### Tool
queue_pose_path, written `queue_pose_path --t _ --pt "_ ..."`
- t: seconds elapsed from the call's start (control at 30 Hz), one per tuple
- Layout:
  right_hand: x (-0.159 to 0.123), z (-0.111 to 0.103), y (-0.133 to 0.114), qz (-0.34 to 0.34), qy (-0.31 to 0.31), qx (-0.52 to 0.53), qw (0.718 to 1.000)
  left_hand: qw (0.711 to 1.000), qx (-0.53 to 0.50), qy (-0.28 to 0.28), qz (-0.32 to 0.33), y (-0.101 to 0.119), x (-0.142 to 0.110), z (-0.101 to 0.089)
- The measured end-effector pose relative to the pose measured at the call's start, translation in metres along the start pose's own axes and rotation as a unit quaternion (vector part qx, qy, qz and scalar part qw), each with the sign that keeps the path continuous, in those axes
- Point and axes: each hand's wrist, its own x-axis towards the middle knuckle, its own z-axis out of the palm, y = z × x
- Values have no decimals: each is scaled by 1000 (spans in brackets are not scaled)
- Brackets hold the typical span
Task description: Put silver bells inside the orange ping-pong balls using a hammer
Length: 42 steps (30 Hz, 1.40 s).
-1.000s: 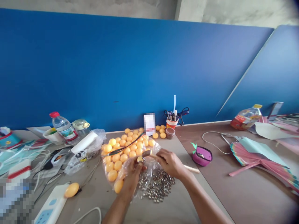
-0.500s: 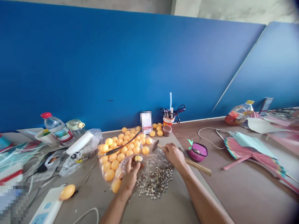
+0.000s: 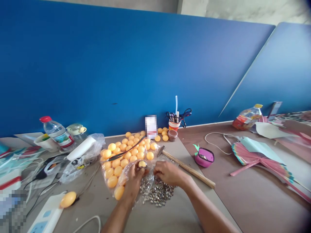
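Observation:
My left hand (image 3: 134, 181) is closed around a small ball (image 3: 142, 164) with a yellow-orange patch on top and shiny metallic pieces round its sides. Close beside it, at the upper edge of a pile of small shiny studs (image 3: 159, 195), is my right hand (image 3: 166, 173), its fingers curled together; whatever they pinch is too small to see. A hammer (image 3: 190, 169) with a wooden handle lies on the table beyond my right wrist, touched by neither hand. Many orange balls (image 3: 118, 171) in and around a clear plastic bag lie left of and behind my left hand.
A purple pouch (image 3: 204, 157) sits right of the hammer. A cup of tools (image 3: 174, 124) and a small lidded tub (image 3: 173, 135) stand at the back. On the left are a power strip (image 3: 46, 215), one orange ball (image 3: 68, 199) and a water bottle (image 3: 58, 133). A pink fan (image 3: 257, 157) lies right.
My right hand has let go of the hammer, which now lies on the table, and has moved left and down to the studs. My left hand still holds the ball.

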Motion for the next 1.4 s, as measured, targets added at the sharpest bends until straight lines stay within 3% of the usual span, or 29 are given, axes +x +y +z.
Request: queue_pose_path --t 0.2,0.53,0.6,0.7,0.8,0.9,1.03,1.13,1.27,1.4 --pt "6 15 -6 35 -50 -105 993 999 35 9 23 -6 2 -5" --pt "4 19 -1 54 -28 -51 997 997 73 7 17 -8 3 -6" --pt "4 16 -1 46 -5 -9 999 997 72 -2 20 -4 1 -5" --pt "7 12 1 17 80 81 993 998 57 -14 34 4 -1 0" --pt "14 15 8 42 159 197 967 999 40 -19 31 9 -2 4" --pt "23 23 17 106 177 363 909 999 38 -12 29 9 0 4" --pt "33 32 21 95 209 505 832 998 42 -16 48 3 5 1" --pt "35 35 16 83 205 562 797 996 65 -22 60 2 7 -1" --pt "31 34 8 84 137 581 798 995 63 -30 65 7 5 -1" --pt "30 36 5 106 137 561 809 995 85 -20 56 9 3 0"
